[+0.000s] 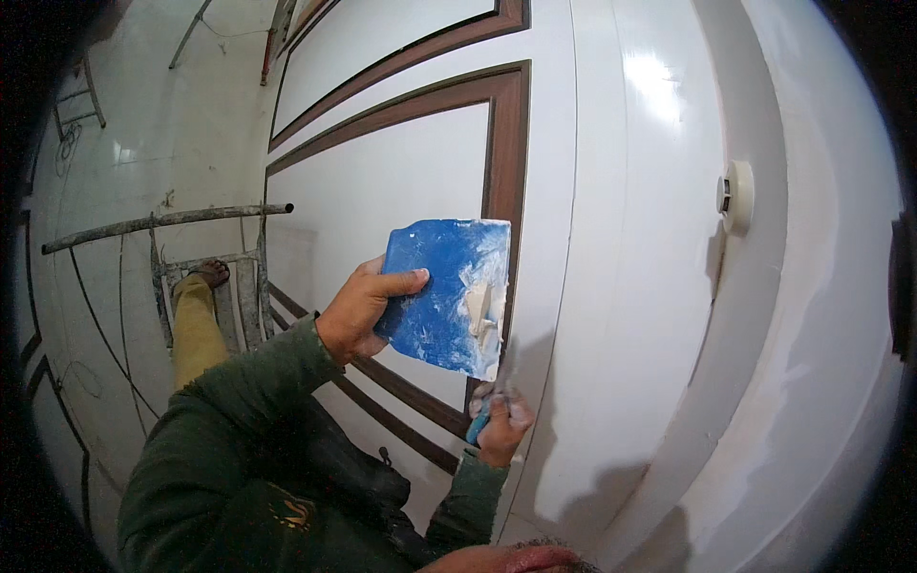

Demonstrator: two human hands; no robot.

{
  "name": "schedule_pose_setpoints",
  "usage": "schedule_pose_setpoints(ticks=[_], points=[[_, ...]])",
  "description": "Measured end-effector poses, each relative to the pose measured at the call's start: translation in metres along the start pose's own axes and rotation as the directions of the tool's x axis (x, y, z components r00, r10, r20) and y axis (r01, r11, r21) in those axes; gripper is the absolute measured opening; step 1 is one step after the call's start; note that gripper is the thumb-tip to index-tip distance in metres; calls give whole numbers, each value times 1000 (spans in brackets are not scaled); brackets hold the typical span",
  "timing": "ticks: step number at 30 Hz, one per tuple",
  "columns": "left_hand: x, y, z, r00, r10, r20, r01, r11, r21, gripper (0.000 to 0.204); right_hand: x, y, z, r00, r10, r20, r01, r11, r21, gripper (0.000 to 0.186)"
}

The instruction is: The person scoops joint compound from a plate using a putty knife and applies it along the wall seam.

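My left hand grips a blue square board by its left edge, thumb across its face; white putty is smeared along the board's right side. Just below that side, my right hand is closed on a putty knife with a teal handle, its blade blurred and partly hidden. Behind both hands is a white panelled surface framed with brown wood trim, and the board overlaps part of the trim.
A worn metal scaffold frame with a step stands at left, a foot on it. Cords and a small ladder lie beyond, upper left. A round white fixture projects from the pale surface at right.
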State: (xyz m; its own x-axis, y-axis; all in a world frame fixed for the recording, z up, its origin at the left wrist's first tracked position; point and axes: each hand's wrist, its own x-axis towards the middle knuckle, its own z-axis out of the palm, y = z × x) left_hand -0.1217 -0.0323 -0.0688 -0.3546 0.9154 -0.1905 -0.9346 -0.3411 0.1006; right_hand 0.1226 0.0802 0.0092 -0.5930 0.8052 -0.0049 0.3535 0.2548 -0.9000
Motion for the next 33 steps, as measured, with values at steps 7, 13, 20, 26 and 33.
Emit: schedule_pose_setpoints(ticks=[7, 13, 20, 26, 33], points=[[-2, -10, 13, 997, 2, 71, 12, 981, -192, 46, 44, -46, 101, 977, -34, -211, 128, 885, 448, 56], [4, 10, 12, 998, 67, -3, -66, 969, -236, 38, 34, -21, 118, 995, -91, 51, 42, 799, 600, 42], [6, 13, 6, 998, 65, -14, -67, 980, -190, 39, 49, -22, 128, 999, -49, 5, 37, 817, 575, 38], [6, 37, 0, 1000, 13, -15, -15, 991, -133, 38, 41, 16, 82, 932, 242, 271, -359, 724, 589, 45], [10, 16, -2, 983, -179, -38, 175, 981, -82, 37, 47, 14, 96, 894, 170, 414, -447, 293, 845, 43]])
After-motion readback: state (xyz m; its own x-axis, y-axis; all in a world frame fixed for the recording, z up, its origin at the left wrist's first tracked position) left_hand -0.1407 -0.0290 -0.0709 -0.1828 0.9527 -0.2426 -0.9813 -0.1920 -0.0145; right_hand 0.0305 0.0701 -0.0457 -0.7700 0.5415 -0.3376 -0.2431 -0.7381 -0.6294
